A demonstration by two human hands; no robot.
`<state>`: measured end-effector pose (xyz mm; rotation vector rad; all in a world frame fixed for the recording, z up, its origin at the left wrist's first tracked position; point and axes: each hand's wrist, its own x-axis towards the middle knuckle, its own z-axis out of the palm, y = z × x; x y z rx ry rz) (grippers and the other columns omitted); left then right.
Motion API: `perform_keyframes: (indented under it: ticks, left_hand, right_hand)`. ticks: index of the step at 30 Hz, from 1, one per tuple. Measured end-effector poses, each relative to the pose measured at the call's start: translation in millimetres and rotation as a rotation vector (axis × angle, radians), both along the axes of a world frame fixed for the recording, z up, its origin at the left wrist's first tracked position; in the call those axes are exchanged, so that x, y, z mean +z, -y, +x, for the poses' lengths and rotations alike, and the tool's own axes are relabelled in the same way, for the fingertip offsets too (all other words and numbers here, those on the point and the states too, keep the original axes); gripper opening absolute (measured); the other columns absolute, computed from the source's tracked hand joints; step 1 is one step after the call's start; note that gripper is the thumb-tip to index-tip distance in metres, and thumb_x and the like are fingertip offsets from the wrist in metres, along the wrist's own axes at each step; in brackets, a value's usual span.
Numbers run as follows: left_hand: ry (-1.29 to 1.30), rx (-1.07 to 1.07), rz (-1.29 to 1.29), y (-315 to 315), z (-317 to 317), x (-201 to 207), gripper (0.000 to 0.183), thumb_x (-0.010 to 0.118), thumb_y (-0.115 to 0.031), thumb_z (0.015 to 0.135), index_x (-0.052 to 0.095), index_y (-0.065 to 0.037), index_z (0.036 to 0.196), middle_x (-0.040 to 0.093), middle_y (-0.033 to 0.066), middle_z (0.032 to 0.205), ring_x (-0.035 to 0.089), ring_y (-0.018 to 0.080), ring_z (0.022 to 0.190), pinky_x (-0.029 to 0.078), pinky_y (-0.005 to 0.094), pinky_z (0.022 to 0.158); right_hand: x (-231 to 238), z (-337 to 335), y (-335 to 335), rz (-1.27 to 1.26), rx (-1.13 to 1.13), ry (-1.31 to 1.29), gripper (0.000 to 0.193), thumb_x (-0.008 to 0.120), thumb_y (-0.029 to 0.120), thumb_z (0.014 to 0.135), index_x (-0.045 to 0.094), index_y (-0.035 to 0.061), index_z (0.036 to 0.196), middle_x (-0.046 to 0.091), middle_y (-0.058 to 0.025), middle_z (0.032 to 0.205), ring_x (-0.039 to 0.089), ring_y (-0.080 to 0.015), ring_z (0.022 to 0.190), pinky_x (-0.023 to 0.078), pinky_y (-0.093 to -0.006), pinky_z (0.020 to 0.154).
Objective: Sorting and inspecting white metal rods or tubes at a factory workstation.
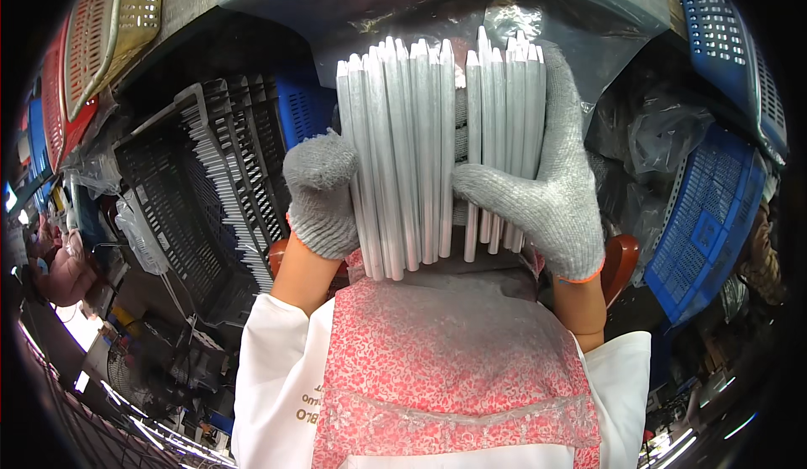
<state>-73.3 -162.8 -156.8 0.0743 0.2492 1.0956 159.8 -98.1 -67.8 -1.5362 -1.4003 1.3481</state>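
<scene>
left hand [324, 192] curled, holding silver rods [408, 158] — right hand [559, 192], thumb across, clasping more

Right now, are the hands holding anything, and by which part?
Yes, rods. The left hand holds one bunch by its left side; the right hand holds the other, thumb across its lower half.

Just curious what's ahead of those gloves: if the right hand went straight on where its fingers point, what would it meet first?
Probably the grey plastic-like sheeting beyond the fingertips of the right hand, though depth is unclear.
</scene>
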Motion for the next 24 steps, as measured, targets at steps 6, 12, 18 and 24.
perform_keyframes:
  ticks: [6,12,18,24]
  left_hand:
    - [-0.004,0.004,-0.004,0,0,0,0.047,0.038,-0.038,0.096,0.037,-0.011,0.134,0.047,0.006,0.129,0.048,0.0167,0.115,0.043,0.0339,0.099]
    - [-0.009,0.002,0.0,-1,1,2,0.048,0.038,-0.038,0.095,0.037,-0.011,0.134,0.046,0.0059,0.129,0.047,0.0166,0.115,0.042,0.0339,0.099]
    - [-0.055,-0.018,0.003,-3,0,3,0.048,0.037,-0.039,0.095,0.037,-0.012,0.134,0.046,0.0057,0.129,0.047,0.0164,0.115,0.042,0.034,0.099]
    - [-0.007,0.004,0.026,-2,6,1,0.046,0.038,-0.038,0.095,0.04,-0.011,0.133,0.047,0.006,0.129,0.047,0.0165,0.115,0.042,0.0342,0.1]
  right_hand:
    - [11,6,-7,-0.308,-0.088,-0.329,0.088,0.072,0.008,0.066,0.028,-0.003,0.141,0.054,-0.0168,0.122,0.056,-0.0253,0.109,0.045,-0.0358,0.095]
    - [-4,-7,2,0.005,-0.019,-0.09,0.102,0.083,0.018,0.056,0.028,0.0001,0.141,0.049,-0.0205,0.127,0.056,-0.0316,0.11,0.045,-0.0398,0.095]
    - [3,3,-5,-0.243,-0.098,-0.202,0.096,0.079,0.011,0.061,0.028,-0.0015,0.141,0.052,-0.0199,0.124,0.056,-0.0287,0.11,0.046,-0.0376,0.095]
    - [3,0,0,0.006,0.018,0.02,0.099,0.081,0.015,0.058,0.028,-0.0009,0.141,0.051,-0.0208,0.124,0.056,-0.0295,0.111,0.045,-0.0412,0.096]
